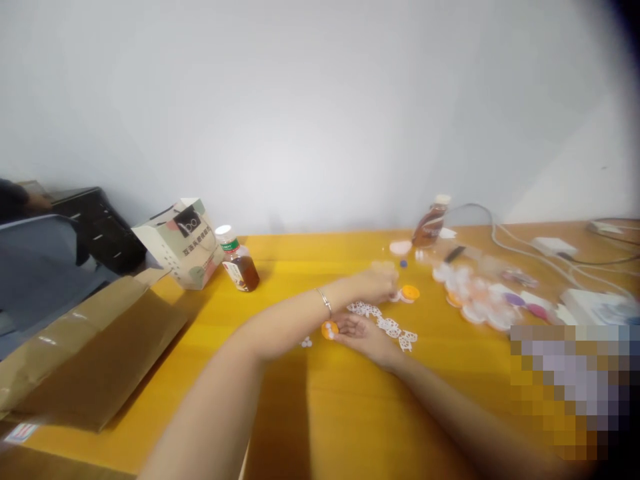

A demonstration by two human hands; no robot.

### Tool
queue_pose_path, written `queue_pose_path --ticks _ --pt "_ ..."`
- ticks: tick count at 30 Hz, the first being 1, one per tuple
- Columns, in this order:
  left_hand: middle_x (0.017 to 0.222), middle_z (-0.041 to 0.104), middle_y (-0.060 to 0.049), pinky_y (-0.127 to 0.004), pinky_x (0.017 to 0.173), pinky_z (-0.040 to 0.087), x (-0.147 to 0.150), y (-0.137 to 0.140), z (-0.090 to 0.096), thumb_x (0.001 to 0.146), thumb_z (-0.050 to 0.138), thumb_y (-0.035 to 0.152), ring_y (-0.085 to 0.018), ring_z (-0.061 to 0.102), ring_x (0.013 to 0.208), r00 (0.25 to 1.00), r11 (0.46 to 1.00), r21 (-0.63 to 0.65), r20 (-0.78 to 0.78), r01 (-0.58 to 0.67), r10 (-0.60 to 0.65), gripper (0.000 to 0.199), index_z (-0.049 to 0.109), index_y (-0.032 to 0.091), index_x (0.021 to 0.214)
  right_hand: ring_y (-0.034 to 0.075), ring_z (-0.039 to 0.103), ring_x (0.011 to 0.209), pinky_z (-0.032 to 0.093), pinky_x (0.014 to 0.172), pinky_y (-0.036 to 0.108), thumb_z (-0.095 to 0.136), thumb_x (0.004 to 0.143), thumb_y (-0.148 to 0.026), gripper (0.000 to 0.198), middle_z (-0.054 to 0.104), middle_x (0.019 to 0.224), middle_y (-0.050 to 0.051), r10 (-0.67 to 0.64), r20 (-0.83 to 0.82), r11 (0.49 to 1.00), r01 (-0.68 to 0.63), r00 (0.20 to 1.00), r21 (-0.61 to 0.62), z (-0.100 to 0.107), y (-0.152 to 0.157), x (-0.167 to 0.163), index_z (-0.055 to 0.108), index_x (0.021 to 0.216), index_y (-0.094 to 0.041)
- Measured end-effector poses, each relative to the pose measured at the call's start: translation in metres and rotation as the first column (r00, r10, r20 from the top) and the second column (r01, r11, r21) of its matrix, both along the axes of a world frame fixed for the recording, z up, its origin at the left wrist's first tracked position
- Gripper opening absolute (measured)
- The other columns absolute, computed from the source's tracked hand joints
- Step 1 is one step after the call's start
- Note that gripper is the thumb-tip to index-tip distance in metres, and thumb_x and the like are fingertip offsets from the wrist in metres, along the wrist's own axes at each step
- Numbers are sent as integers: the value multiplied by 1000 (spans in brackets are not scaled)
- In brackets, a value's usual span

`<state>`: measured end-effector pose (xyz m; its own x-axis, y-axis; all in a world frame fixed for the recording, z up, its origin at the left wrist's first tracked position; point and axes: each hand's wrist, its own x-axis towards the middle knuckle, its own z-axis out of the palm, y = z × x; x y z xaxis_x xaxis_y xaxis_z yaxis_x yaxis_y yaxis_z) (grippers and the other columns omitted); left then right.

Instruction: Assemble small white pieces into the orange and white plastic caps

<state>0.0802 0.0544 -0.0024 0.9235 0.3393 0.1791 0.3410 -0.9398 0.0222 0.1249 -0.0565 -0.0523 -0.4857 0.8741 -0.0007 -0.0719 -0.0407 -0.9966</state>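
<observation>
My forearms cross over the table. My left hand [380,283] reaches to the right with its fingers curled down; what they hold, if anything, is hidden. Close to its fingertips lies an orange round lid-like piece [411,293] with a pale rim. Lower down, my right hand [364,338] points left and grips a small orange disc [329,329] bearing white bits at its thumb and fingertips. White lacy cut-out pieces [389,326] lie on the table between the hands. Some small white beads or dots [307,342] sit left of the disc, partly behind my left forearm.
To the left stand an open cardboard box [100,360], a paper bag [183,250] and a drink bottle [237,260]. At the right are another bottle [431,223], a blue cap [403,264], a blurred white scalloped tray [475,300] and cables [530,257].
</observation>
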Motion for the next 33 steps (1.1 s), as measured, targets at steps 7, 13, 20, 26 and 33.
queue_pose_path --ticks 7,13,20,26,33 --pt "95 55 -11 -27 75 41 -19 -6 8 74 50 14 -17 51 86 987 996 -89 159 10 4 5 55 12 72 16 60 81 45 84 36 70 61 -38 38 65 87 4 30 1 999 -30 1000 15 -4 2 0 60 93 -20" --pt "89 59 -6 -26 70 44 -93 -32 17 77 53 27 -13 56 79 790 748 -663 453 -12 414 15 50 13 82 15 60 81 45 84 34 69 63 -34 34 65 89 4 16 24 999 -16 1000 35 0 2 2 60 93 -20" --pt "102 59 -11 -30 74 45 -161 -81 9 79 53 35 -20 60 90 595 318 -889 457 330 661 41 38 20 115 18 61 82 45 86 37 71 60 -36 38 65 88 5 -41 50 999 40 998 30 -4 8 2 60 93 -20" --pt "112 54 -10 -32 84 43 -169 -92 -13 73 62 28 -20 56 97 532 246 -882 444 403 721 34 50 18 103 18 61 85 44 88 37 70 62 -35 38 65 93 5 -110 14 993 109 994 51 -7 9 2 59 95 -20" --pt "105 56 -8 -33 88 41 -166 -93 -22 68 67 24 -19 55 97 491 134 -881 373 453 787 32 55 15 96 18 61 86 44 88 36 70 63 -31 35 66 92 4 -175 -33 982 176 984 65 -8 8 0 60 94 -21"
